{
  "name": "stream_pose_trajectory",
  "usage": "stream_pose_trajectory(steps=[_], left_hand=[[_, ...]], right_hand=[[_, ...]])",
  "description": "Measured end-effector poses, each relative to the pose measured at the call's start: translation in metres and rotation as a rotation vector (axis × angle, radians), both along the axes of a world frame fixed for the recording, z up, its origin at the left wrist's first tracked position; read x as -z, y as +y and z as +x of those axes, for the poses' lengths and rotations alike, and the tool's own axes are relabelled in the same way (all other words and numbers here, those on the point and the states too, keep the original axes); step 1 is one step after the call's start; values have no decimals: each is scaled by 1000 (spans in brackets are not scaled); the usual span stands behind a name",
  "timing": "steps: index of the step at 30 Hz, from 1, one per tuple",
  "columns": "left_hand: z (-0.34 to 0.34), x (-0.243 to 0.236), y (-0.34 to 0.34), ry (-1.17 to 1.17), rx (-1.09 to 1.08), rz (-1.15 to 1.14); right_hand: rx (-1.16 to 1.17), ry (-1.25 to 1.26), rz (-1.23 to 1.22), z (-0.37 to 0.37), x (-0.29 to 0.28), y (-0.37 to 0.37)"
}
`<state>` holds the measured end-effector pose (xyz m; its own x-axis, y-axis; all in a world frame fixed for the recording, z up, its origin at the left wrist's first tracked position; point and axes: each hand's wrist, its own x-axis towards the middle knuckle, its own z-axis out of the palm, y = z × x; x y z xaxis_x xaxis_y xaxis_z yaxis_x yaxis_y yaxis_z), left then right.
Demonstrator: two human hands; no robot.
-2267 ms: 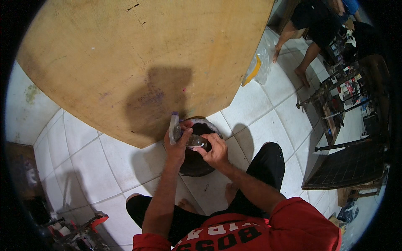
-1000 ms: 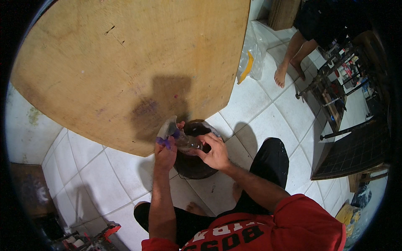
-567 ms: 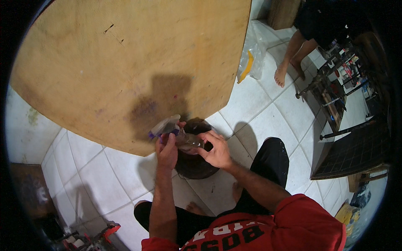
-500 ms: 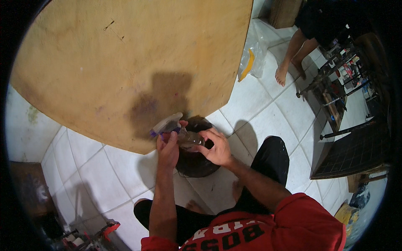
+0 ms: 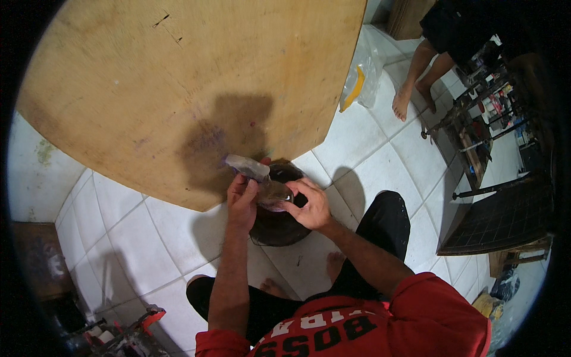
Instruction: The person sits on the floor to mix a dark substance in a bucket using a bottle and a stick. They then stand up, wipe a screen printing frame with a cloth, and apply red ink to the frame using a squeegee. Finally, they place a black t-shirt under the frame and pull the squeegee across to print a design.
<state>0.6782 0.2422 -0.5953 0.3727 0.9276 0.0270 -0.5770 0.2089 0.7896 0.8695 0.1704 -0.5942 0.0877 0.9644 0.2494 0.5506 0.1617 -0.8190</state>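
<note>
Over a dark round bucket (image 5: 275,234), my two hands are close together on see-through plastic. My left hand (image 5: 242,205) is closed round the lower part of a whitish, translucent plastic piece (image 5: 248,168) with a purple tint at its far end. Thumb and fingers of my right hand (image 5: 310,205) pinch the right end of a clear, rounded plastic container (image 5: 275,193). Whether the piece and the container are joined is hidden by my left fingers. Both sit above the bucket's rim, and what the bucket holds cannot be made out.
A large wooden board (image 5: 196,77) with purple smudges stands just ahead. On the tiled floor, right of it, lies a clear plastic bag (image 5: 370,71) with a yellow strip (image 5: 355,90). Another person's bare legs (image 5: 411,80) and a cluttered metal rack (image 5: 476,131) are at right.
The translucent piece has turned in my left hand, so its pale flat side now shows more and the purple less. My right hand keeps its pinch. The view has shifted slightly.
</note>
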Motion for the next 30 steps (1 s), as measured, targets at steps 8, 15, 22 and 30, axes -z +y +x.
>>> stream_pose_trajectory(steps=[8,15,22,30], left_hand=[[25,-20,-17,157,-261,33],[11,-21,-12,165,-133,7],[28,-18,-15,233,-248,149],[51,-10,-38,604,-356,181]], right_hand=[[60,-118,155,-4,-4,-3],[-104,150,-50,7,-4,-2],[1,-202,49,-4,-8,-1],[0,-257,185,-38,14,6]])
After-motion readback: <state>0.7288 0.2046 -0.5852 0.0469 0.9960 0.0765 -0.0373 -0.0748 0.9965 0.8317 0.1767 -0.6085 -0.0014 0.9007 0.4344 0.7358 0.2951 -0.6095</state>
